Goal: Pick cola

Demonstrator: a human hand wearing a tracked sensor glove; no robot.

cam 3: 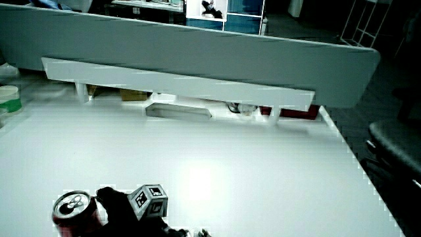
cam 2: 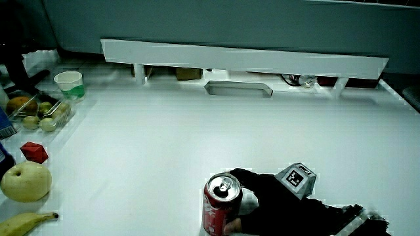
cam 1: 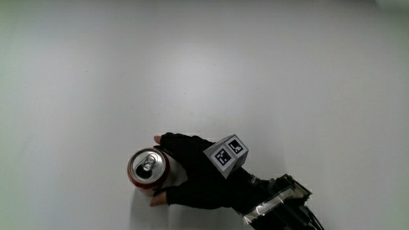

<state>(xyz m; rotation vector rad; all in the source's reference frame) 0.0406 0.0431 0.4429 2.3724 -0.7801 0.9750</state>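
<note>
Cola can (cam 1: 148, 169) upright on the white table (cam 1: 204, 70), near the person's edge. Hand (cam 1: 192, 179) beside it, fingers curled around its side, thumb pressed on the nearer side; contact looks firm. In a side view, pear (cam 2: 25, 181) well apart from the can.

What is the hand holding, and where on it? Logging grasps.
The hand grips the red cola can around its side, upright on the table.
</note>
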